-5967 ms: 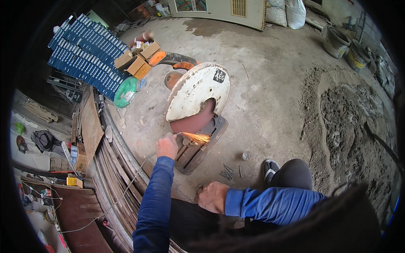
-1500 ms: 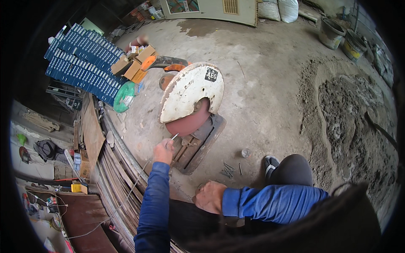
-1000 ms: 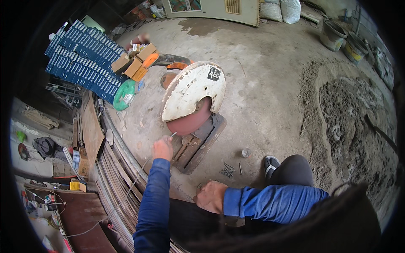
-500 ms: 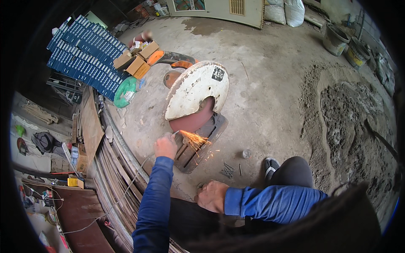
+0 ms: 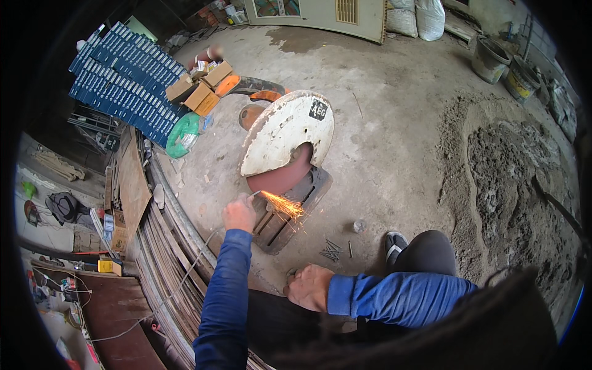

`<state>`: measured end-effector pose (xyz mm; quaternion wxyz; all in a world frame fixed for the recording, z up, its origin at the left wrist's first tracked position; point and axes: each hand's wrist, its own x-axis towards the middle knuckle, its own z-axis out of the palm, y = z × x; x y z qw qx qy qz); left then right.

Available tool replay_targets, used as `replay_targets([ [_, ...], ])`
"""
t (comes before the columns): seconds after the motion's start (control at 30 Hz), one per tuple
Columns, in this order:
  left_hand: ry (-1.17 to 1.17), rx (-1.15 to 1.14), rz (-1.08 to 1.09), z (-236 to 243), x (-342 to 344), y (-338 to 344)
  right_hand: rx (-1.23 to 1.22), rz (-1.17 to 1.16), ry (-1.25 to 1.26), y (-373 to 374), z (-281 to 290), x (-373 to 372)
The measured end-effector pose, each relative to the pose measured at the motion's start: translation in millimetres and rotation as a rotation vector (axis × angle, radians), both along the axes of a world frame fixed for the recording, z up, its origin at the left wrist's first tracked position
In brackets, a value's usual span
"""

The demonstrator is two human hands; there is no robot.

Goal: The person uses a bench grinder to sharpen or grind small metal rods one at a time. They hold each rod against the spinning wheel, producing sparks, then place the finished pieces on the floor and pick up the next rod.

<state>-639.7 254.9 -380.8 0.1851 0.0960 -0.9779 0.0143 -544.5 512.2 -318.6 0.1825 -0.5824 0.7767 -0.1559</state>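
Note:
A chop saw (image 5: 285, 143) with a white blade guard and a reddish disc stands on the concrete floor. My left hand (image 5: 239, 213) holds a thin metal rod (image 5: 253, 194) against the disc's lower edge, and orange sparks (image 5: 282, 205) fly off to the right over the saw's base (image 5: 291, 209). My right hand (image 5: 309, 288) rests closed on my dark trouser knee, apart from the saw. Several short cut rod pieces (image 5: 332, 250) lie on the floor just right of the base.
Stacked blue boxes (image 5: 126, 86), cardboard cartons (image 5: 198, 90) and a green coil (image 5: 183, 134) sit at the back left. Long metal strips (image 5: 168, 246) run along the left. A sand and mortar heap (image 5: 512, 179) spreads at the right, buckets (image 5: 504, 68) behind it. My shoe (image 5: 394, 245) is near the saw.
Six seconds ago the rod was sparking on the disc; it was drawn back with no sparks around one second ago, and is pressed to the disc again, sparks flying. My right hand stayed still.

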Motion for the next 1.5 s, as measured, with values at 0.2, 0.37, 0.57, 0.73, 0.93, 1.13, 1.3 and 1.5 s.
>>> replay_targets([
  [0.2, 0.032, 0.009, -0.019, 1, 0, 1, -0.035, 0.008, -0.005, 1, -1, 0],
  [0.37, 0.033, 0.005, -0.009, 0, 0, -1, 0.018, 0.053, -0.036, 1, -2, -1],
  [0.57, 0.029, -0.003, -0.01, 1, -1, 0, -0.002, 0.061, -0.019, 0, -5, -1],
  [0.73, 0.02, -0.017, 0.006, 1, -1, 0, 0.002, 0.07, 0.002, 1, -3, -2],
  [0.93, 0.038, 0.012, -0.008, 0, -1, -1, 0.009, 0.056, -0.036, 1, -1, -2],
  [1.13, 0.026, 0.021, -0.005, -2, -2, -3, -0.008, 0.052, -0.049, 2, -4, -2],
  [1.3, -0.047, 0.205, 0.001, 0, 2, -9, 0.034, -0.036, -0.047, 2, 0, 5],
  [1.5, -0.128, 1.02, 0.134, 3, 6, -5, -0.011, -0.037, 0.073, 3, 3, 8],
])
